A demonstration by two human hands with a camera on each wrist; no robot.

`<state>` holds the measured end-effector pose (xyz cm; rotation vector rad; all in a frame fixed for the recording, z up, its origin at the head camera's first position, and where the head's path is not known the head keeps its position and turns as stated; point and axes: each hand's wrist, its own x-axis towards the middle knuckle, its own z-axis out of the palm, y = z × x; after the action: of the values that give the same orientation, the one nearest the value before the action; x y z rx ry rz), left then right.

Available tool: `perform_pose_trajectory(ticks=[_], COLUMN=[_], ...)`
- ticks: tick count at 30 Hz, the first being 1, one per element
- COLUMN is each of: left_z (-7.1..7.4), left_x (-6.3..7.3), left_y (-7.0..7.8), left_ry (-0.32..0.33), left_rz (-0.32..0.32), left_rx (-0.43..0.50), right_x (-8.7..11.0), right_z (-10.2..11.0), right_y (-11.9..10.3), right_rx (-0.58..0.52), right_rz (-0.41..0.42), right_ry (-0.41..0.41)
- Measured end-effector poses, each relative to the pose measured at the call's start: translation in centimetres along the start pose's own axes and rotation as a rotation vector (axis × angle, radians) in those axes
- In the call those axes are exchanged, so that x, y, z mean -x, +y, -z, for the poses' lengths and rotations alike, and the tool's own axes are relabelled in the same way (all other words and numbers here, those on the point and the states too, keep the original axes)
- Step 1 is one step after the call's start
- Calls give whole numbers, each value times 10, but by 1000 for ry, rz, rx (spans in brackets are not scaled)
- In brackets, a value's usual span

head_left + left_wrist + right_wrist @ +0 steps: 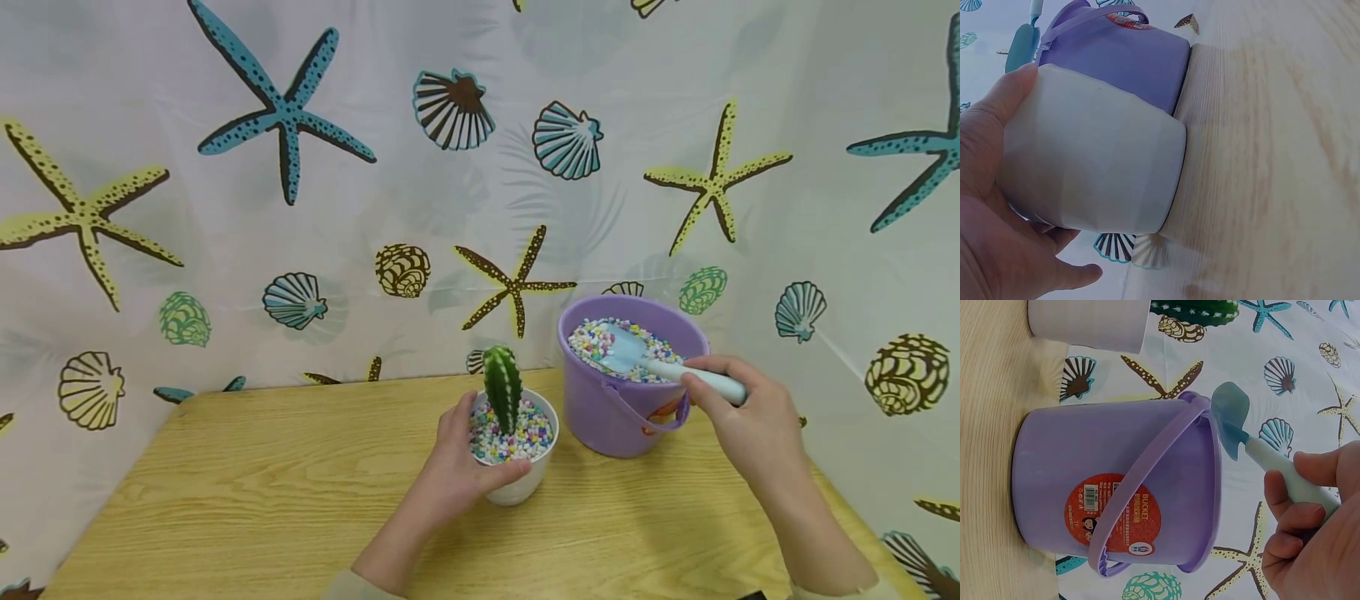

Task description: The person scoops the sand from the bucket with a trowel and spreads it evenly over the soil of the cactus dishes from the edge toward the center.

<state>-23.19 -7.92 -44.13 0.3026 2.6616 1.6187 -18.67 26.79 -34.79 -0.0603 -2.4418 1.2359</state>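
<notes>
My left hand (pixel 455 477) holds a white pot (pixel 519 486) round its side, thumb near the front rim. In the pot a small green cactus (pixel 502 390) stands upright among multicoloured pebbles (pixel 528 425). To the right, my right hand (pixel 759 417) grips the pale handle of a light blue shovel (pixel 628 350). The shovel's blade is over the purple bucket (pixel 596 417), which is filled with similar small pebbles (pixel 611 327). In the right wrist view, the shovel (pixel 1232 412) shows at the bucket's rim, with fingers curled round its handle.
Pot and bucket stand side by side on a light wooden table (pixel 285 483). The bucket's handle (pixel 1147 469) hangs down its front, across a red label (pixel 1079 515). Behind the table hangs a white curtain (pixel 337 217) printed with starfish and shells.
</notes>
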Motion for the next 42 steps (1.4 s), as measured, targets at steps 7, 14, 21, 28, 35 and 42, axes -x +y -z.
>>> perform_pose_trajectory(ticks=[7, 14, 21, 28, 35, 42], left_z=[0, 1, 3, 5, 9, 13], left_x=[-5, -9, -11, -12, -14, -14], left_y=[-2, -3, -3, -7, -11, -11], left_ry=[14, 12, 18, 24, 38, 47], left_rz=[-10, -16, -24, -16, -10, -11], left_rx=[12, -10, -10, -17, -32, -21], right_x=[6, 14, 20, 24, 28, 32], right_z=[-4, -9, -15, -23, -29, -39], right_y=[0, -4, -10, -12, -14, -17], right_rx=[8, 17, -26, -30, -22, 12], right_rz=[24, 51, 86, 98, 75, 122], right_ry=[-39, -32, -50, -61, -81, -69])
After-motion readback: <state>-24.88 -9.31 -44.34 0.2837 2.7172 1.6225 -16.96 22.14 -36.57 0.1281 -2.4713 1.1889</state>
